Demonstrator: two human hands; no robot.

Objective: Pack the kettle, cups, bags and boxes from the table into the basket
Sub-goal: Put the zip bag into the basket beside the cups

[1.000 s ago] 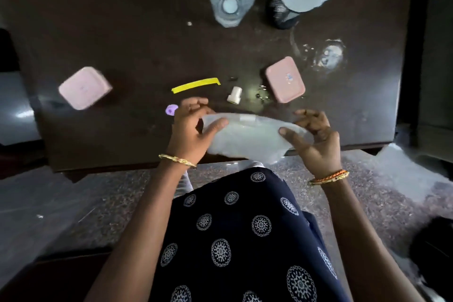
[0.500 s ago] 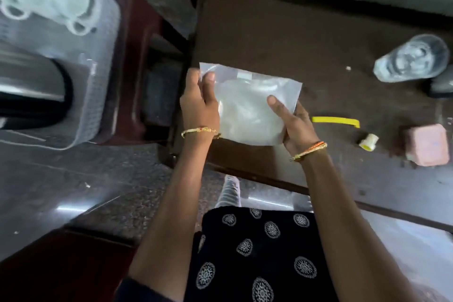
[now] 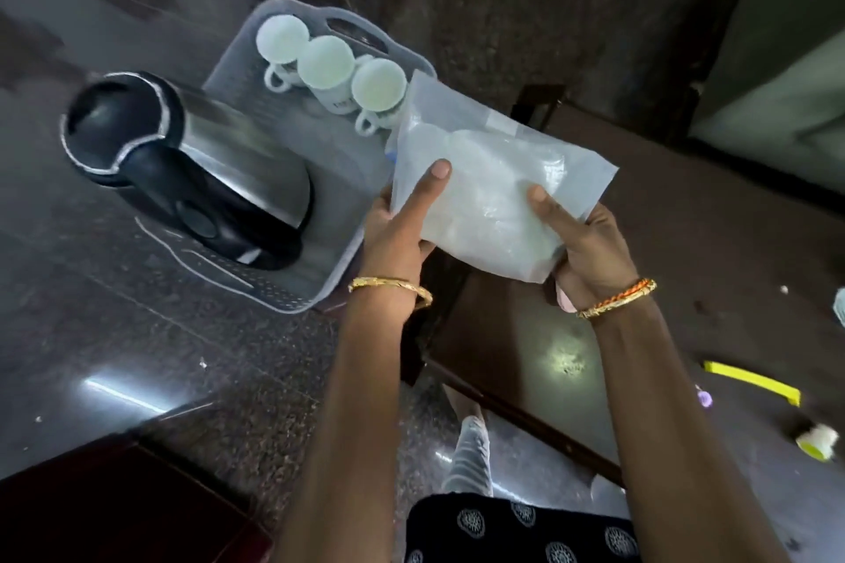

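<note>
Both hands hold a translucent white plastic bag (image 3: 484, 178) in the air, just over the right edge of the grey basket (image 3: 297, 288). My left hand (image 3: 402, 224) grips its left side with the thumb on top. Its lower right corner is in my right hand (image 3: 585, 242). Inside the basket stands a steel kettle (image 3: 192, 169) with a black lid and handle. Three white cups (image 3: 327, 62) sit in a row at the basket's far end.
The dark brown table (image 3: 686, 215) lies to the right, carrying a yellow strip (image 3: 752, 382), a small white and yellow cap (image 3: 818, 441) and a tiny purple piece (image 3: 704, 399). The basket rests on a low reddish stand over a polished stone floor (image 3: 114, 357).
My head and both hands have swung left, carrying the bag from over the table to the basket's right edge. The pink boxes and the glass have left the view.
</note>
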